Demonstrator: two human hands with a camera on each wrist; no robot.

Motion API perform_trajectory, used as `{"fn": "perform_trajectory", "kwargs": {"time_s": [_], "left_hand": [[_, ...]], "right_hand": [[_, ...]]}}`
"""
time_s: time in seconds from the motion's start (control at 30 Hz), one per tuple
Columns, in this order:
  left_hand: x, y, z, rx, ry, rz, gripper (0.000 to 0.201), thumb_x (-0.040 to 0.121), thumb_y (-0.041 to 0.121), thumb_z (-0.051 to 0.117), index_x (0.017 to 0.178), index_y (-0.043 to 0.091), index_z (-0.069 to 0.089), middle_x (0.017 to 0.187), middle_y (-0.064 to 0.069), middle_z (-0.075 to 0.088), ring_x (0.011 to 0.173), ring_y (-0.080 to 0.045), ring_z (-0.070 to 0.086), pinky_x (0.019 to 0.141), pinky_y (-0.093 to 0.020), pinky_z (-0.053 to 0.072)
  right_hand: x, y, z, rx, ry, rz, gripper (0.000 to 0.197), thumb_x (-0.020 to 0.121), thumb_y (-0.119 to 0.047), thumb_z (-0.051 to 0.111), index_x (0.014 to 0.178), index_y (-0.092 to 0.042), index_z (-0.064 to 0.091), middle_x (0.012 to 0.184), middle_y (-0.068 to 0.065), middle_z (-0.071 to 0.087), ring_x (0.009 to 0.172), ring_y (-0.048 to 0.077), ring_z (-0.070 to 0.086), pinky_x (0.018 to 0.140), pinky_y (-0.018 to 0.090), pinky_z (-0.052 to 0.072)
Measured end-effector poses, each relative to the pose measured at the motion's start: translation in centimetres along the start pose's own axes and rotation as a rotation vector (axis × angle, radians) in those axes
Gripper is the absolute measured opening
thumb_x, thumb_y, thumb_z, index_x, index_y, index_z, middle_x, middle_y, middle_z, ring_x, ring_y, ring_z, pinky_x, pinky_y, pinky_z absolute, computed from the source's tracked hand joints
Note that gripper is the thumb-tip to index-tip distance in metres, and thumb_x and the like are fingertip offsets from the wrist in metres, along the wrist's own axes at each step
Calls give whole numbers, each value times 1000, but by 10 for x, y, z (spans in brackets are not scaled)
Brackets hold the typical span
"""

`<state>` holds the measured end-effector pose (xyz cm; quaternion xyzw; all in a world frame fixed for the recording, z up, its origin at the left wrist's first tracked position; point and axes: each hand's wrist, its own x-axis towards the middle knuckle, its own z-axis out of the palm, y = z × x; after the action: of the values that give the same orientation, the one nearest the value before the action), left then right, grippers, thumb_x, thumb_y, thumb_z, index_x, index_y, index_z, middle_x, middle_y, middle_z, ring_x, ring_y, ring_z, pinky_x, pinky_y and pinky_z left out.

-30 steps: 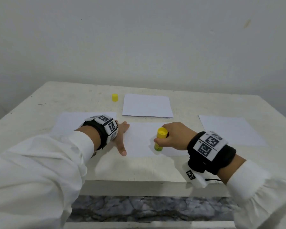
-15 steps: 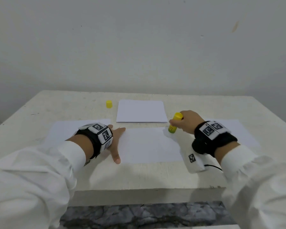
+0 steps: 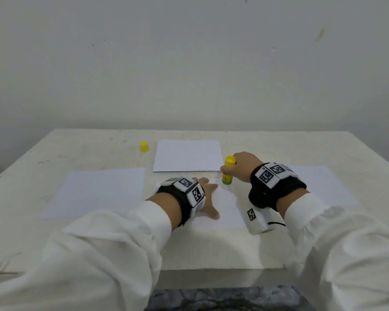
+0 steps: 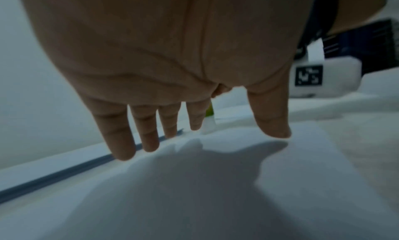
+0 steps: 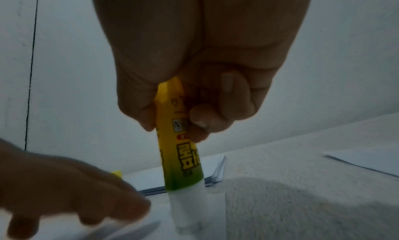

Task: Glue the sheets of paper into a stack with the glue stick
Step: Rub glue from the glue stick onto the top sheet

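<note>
My right hand (image 3: 238, 168) grips a yellow-green glue stick (image 3: 228, 171) upright, its white glue tip (image 5: 187, 209) down on the far right corner of the near sheet of paper (image 3: 227, 207). In the right wrist view the fingers (image 5: 207, 121) curl round the glue stick (image 5: 179, 150). My left hand (image 3: 208, 198) lies flat with spread fingers (image 4: 121, 136) pressing on that sheet (image 4: 215, 192). A thin stack of sheets (image 3: 188, 157) lies just behind. Single sheets lie at the left (image 3: 99, 191) and the right (image 3: 323, 185).
The yellow glue cap (image 3: 144, 146) stands on the white table (image 3: 76, 144) left of the stack. A pale wall rises behind the table. The table's front edge (image 3: 211, 271) is close to my forearms, with dark marbled floor below.
My right hand carried the glue stick from the sheet's near middle to its far right corner, then a little leftward. My left hand slid right, further onto the sheet.
</note>
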<state>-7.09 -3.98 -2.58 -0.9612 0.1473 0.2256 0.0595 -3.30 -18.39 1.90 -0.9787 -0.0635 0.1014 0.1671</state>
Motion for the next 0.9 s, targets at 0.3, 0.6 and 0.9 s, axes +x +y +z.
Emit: {"fn": "perform_trajectory", "kwargs": {"time_s": [0.3, 0.6, 0.9], "left_hand": [[10, -1, 3, 58, -11, -18, 100, 73, 73, 57, 152, 29, 14, 158, -4, 16, 141, -33, 22, 113, -50, 25], [4, 1, 1, 57, -26, -22, 100, 75, 74, 56, 152, 28, 12, 158, -5, 13, 142, -33, 18, 115, -48, 21], [-10, 3, -6, -72, 23, -28, 96, 72, 64, 67, 149, 34, 19, 150, -4, 29, 137, -30, 26, 108, -45, 29]], "right_hand": [[-35, 10, -2, 9, -56, -137, 31, 90, -33, 57, 73, -11, 44, 68, 0, 42, 62, 14, 41, 55, 23, 31], [-81, 32, 0, 87, -143, -114, 28, 87, -34, 61, 84, -6, 60, 74, 2, 56, 65, 15, 49, 58, 24, 38], [-56, 64, -5, 1094, -21, 156, 21, 91, -4, 50, 105, -17, 60, 96, 3, 58, 83, 14, 54, 67, 28, 34]]}}
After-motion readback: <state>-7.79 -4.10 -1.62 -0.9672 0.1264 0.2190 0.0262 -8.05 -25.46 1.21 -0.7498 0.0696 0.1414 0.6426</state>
